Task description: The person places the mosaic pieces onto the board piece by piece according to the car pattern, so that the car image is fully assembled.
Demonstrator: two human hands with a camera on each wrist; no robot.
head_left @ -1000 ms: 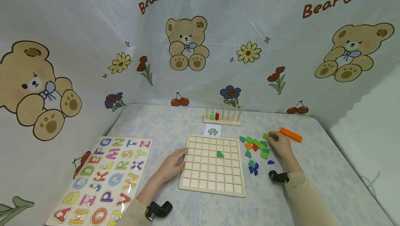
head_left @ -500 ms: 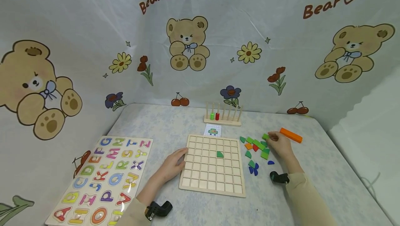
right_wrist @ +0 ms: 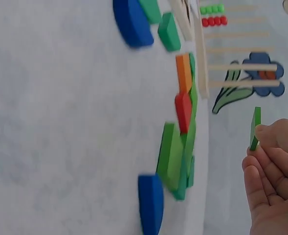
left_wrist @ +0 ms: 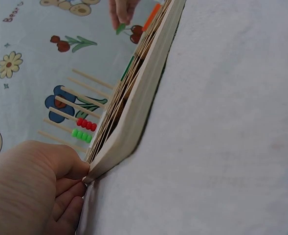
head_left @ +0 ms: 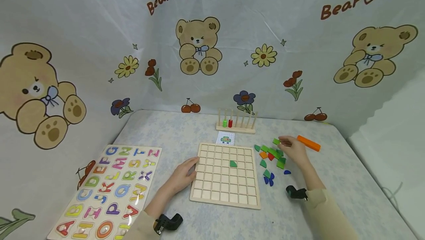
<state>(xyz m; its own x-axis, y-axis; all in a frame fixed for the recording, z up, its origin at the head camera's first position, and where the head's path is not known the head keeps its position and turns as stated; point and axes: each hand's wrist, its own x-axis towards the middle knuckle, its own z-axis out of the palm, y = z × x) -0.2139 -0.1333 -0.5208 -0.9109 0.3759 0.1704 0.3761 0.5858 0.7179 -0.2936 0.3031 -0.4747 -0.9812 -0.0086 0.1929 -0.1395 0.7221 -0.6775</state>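
Observation:
A wooden grid board [head_left: 217, 186] lies mid-table, with one green quarter-circle tile [head_left: 234, 163] in a cell right of its centre. My left hand [head_left: 182, 175] holds the board's left edge; in the left wrist view its thumb and fingers [left_wrist: 71, 169] meet at the board's rim. Between thumb and fingers, my right hand [head_left: 294, 149] pinches a light green square tile [right_wrist: 255, 128], raised above the table. Below that hand lies a loose group of tiles, among them an orange tile [head_left: 263, 155], a red tile [head_left: 270, 156] and blue pieces [head_left: 271, 179].
A picture card [head_left: 225, 138] of a green car lies behind the board. Farther back stands a wooden peg rack [head_left: 244, 130] with green and red beads. An alphabet puzzle board [head_left: 111, 195] covers the left side. An orange bar [head_left: 308, 143] lies beyond my right hand.
My right hand has lifted the light green square tile and moved a little left with it, away from the pile. The left hand stays at the board's edge.

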